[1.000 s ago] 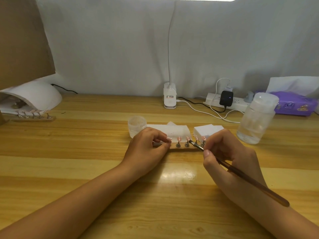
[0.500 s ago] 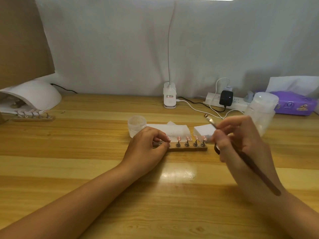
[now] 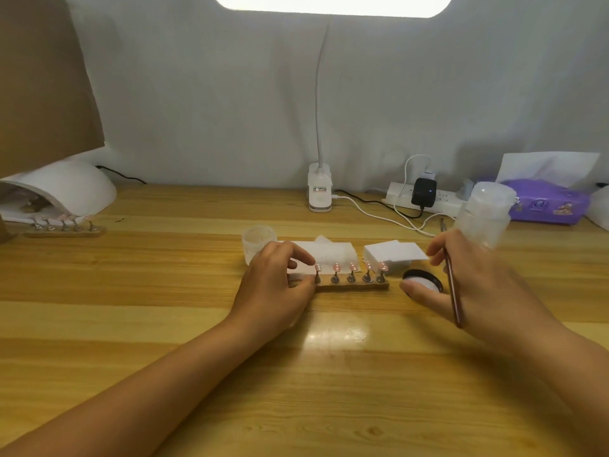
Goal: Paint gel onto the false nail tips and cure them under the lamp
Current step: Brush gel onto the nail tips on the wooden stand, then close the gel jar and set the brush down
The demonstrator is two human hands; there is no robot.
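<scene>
Nail tips (image 3: 351,267) sit on a stand (image 3: 357,286) mid tabletop (image 3: 158,291). Left hand (image 3: 276,286) pinches the stand's end. Right hand (image 3: 481,285) pinches the brush (image 3: 452,291) by the gel pot (image 3: 425,279). Painting step; next, likely, dip for gel.

A wooden table (image 3: 131,324) meets a pale grey wall (image 3: 197,94) under a bright desk light (image 3: 333,3).

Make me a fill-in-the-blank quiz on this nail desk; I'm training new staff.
The left hand holds a wooden strip carrying ___ nail tips. The right hand grips a brush beside a jar with a ___ rim. The white curing lamp sits on the person's far ___.
Missing: five, black, left.
</scene>
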